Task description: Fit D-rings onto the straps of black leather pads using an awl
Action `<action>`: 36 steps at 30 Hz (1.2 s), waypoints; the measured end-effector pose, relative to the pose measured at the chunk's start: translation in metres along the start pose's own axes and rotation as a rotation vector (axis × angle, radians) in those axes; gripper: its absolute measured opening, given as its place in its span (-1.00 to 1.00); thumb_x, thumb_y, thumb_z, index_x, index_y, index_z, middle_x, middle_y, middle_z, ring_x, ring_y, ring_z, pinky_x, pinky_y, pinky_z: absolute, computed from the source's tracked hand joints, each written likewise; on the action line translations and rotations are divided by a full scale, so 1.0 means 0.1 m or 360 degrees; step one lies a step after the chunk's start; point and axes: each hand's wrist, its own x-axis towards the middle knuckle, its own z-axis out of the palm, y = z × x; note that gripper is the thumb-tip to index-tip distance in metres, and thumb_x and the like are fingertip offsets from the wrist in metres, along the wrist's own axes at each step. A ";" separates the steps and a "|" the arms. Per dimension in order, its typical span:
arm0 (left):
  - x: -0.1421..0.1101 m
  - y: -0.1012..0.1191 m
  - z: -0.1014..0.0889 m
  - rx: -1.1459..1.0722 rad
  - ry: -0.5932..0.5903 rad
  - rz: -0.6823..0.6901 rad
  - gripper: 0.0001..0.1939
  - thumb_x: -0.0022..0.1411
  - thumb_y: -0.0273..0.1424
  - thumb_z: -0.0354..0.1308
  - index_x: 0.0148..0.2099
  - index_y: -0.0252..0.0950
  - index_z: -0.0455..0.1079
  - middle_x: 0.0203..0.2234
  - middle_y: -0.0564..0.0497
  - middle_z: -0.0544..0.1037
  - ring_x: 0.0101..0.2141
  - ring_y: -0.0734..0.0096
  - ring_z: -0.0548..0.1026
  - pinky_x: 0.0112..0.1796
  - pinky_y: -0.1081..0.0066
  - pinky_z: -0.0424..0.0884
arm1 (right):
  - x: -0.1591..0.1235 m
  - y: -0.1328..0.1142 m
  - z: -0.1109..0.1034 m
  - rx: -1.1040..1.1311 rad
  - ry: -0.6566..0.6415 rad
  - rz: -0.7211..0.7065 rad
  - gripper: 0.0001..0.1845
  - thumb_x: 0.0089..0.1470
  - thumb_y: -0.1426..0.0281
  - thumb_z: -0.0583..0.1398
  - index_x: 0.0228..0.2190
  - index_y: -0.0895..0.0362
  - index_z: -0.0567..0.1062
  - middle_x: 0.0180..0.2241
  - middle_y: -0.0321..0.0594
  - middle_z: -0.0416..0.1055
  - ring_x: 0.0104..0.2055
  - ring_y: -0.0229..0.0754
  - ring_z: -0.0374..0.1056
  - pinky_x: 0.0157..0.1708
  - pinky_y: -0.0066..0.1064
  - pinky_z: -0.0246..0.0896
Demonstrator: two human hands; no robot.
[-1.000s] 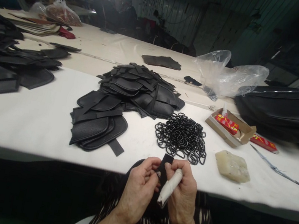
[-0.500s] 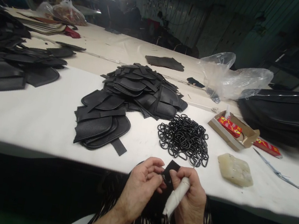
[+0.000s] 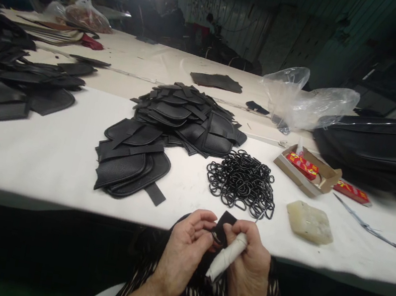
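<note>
Over my lap, just off the table's front edge, both hands meet at a short black strap (image 3: pixel 224 225). My left hand (image 3: pixel 188 246) pinches at the strap's left edge, where a thin curved rim like a black D-ring (image 3: pixel 216 237) shows partly behind the fingertips. My right hand (image 3: pixel 250 264) presses the strap between thumb and forefinger. That same hand also grips an awl (image 3: pixel 228 256) with a white-wrapped handle; its thin metal shaft sticks out past the knuckles toward the rings. Beyond the hands lies a heap of black D-rings (image 3: pixel 241 181).
Stitched black leather pieces with straps (image 3: pixel 184 115) are piled mid-table, with more black pieces (image 3: pixel 1 93) at left. Right of the rings are a yellowish wax-like block (image 3: pixel 309 222), a cardboard box (image 3: pixel 306 172), tweezers-like metal tool (image 3: pixel 368 224) and clear plastic bag (image 3: pixel 313 104).
The awl's handle has tilted, its butt end swinging left and slightly up. Both hands stay at the strap. The whole view has shifted slightly.
</note>
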 end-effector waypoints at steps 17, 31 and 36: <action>-0.05 -0.12 0.03 -0.0158 0.0114 0.0113 -0.78 0.12 -0.51 0.13 -0.14 -0.32 0.30 -0.49 0.09 0.41 -0.44 0.53 0.38 -0.37 0.52 0.32 | 0.01 -0.02 0.07 -0.0218 0.0068 -0.0210 -0.91 0.12 0.43 0.08 -0.43 0.06 0.28 -0.59 -0.43 0.17 -0.58 -0.32 0.11 -0.58 -0.55 0.07; -0.09 -0.12 -0.01 0.0417 0.0182 0.0292 -0.75 0.20 -0.40 0.06 -0.05 -0.27 0.29 -0.45 0.05 0.48 -0.39 0.41 0.48 -0.32 0.43 0.41 | 0.06 -0.08 0.09 0.0334 0.0174 0.0363 -0.75 0.03 0.24 0.20 -0.50 0.08 0.25 -0.59 -0.45 0.15 -0.60 -0.33 0.08 -0.63 -0.54 0.04; -0.18 0.01 -0.09 0.0487 0.0280 0.0286 -0.86 0.18 -0.31 0.12 -0.31 -0.28 0.36 -0.55 0.08 0.45 -0.54 0.51 0.43 -0.47 0.52 0.37 | 0.17 -0.06 0.03 0.0302 0.0196 0.0287 -0.78 0.04 0.26 0.19 -0.49 0.09 0.26 -0.57 -0.43 0.14 -0.59 -0.33 0.05 -0.62 -0.52 0.01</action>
